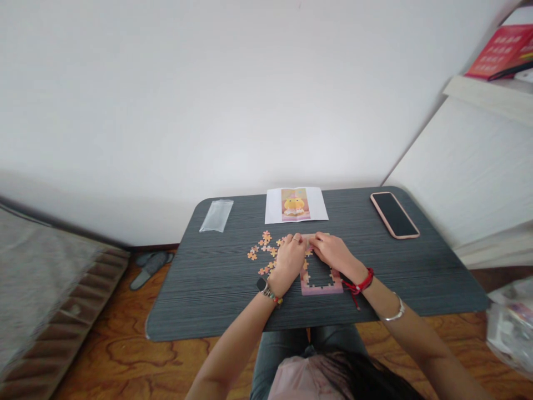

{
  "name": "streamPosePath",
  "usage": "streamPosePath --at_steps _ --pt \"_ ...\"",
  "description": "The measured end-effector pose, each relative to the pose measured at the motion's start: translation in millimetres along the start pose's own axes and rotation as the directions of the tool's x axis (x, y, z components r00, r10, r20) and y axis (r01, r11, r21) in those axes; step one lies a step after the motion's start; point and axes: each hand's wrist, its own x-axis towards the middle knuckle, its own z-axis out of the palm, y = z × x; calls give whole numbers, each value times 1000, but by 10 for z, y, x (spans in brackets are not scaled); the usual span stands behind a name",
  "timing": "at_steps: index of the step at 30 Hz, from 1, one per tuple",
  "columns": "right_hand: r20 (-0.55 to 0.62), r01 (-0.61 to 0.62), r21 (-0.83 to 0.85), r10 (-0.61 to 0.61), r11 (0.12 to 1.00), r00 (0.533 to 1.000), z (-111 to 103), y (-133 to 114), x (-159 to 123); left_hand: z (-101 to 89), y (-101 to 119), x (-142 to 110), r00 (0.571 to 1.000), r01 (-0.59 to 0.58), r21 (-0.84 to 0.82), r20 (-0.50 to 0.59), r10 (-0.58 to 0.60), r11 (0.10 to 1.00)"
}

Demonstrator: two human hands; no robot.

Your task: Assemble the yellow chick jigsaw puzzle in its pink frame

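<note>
Dark striped surface against a white wall. Left hand and right hand, fingers curled, press the top edge of a partly built puzzle frame at mid-surface; grip contents unclear. Loose pieces lie just left.

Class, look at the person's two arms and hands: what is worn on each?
Left hand: ring on one finger, dark watch and multicoloured beaded bracelet at the wrist. Right hand: red cord bracelet, thin silver bangle further up. Both forearms bare.
</note>
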Motion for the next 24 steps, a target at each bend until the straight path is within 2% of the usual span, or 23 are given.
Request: streamPosePath --at_steps 8,17,24 --pt "8 49 -1 -49 999 999 5 2 -57 11 -69 28 1000 -11 10 5 11 1000" --pt "19 38 38 -39 999 999 7 16 -44 2 -154 -9 998 26 -42 -64 -28 999" --pt "70 12 49 -16 999 997 -47 16 -43 -74 -100 -76 999 -37 -34 2 37 999"
